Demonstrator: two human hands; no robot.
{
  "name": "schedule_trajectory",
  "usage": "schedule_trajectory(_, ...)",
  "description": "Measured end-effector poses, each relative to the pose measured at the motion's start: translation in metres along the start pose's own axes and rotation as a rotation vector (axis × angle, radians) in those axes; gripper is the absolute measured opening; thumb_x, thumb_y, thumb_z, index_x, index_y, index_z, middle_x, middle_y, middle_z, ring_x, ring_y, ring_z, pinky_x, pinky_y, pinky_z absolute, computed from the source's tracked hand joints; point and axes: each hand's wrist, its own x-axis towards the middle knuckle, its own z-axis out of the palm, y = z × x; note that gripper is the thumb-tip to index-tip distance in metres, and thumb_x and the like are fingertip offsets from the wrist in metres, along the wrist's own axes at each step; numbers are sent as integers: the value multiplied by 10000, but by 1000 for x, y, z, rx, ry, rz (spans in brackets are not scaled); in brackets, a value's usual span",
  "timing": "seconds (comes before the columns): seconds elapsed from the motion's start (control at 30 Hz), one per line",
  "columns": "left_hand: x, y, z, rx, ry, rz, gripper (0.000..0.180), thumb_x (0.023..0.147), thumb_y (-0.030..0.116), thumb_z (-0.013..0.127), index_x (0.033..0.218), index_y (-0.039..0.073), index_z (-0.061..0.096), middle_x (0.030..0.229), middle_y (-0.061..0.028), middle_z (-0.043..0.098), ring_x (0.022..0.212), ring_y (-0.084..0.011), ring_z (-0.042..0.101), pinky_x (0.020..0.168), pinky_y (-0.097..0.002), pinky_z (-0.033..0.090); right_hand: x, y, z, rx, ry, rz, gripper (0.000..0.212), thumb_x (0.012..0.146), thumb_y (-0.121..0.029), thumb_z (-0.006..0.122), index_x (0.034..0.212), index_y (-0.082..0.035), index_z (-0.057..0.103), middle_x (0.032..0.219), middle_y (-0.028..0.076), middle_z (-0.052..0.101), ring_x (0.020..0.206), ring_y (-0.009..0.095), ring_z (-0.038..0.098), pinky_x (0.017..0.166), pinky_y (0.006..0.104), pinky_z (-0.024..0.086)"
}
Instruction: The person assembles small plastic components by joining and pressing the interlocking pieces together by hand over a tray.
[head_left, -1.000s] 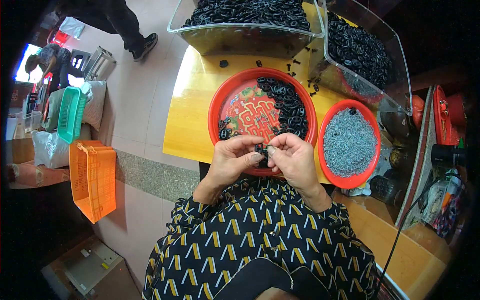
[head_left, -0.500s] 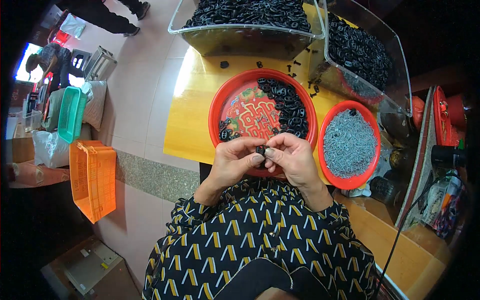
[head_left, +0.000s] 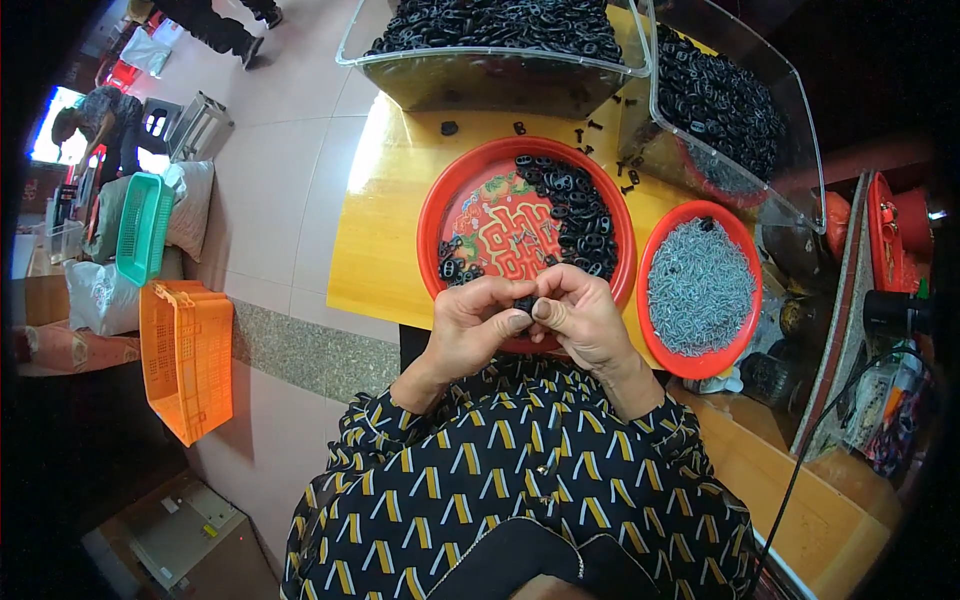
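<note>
Between my fingertips is a small black plastic part (head_left: 525,303), mostly covered by them. My left hand (head_left: 472,322) pinches it from the left, while my right hand (head_left: 585,318) grips it from the other side, thumb and forefinger closed. Both hands are over the near rim of a round red tray (head_left: 428,215) with a printed pattern. Black two-holed plastic parts (head_left: 585,220) are heaped along the tray's right side, with a smaller group at its left. To the right, a red bowl (head_left: 652,345) holds many small silvery screws (head_left: 700,285).
Two clear bins (head_left: 490,85) (head_left: 740,185) full of black parts stand at the back of the yellow table (head_left: 370,240). Loose black pieces (head_left: 625,175) lie near them. On the left are an orange crate (head_left: 185,360), a green basket (head_left: 143,230) and two people farther off.
My fingers have shifted slightly around the black part, which is now more covered. At the far upper left, a walking person has moved a little.
</note>
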Motion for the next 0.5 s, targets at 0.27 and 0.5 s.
schedule_trajectory(0.27,6,7,4,207,19,144,191,757,-38,565,946,-59,546,748,-77,603,685,-107,574,620,-228,477,5,-1,0,-3,5,-35,163,739,-98,647,826,-12,539,710,26,546,593,90,526,529,202,460)
schedule_trajectory(0.5,10,12,7,226,5,164,172,755,-40,562,924,-64,539,726,-81,597,664,-112,577,608,-229,478,8,0,-4,-19,-40,-90,124,741,-85,641,789,-21,546,725,41,565,598,90,537,523,203,466)
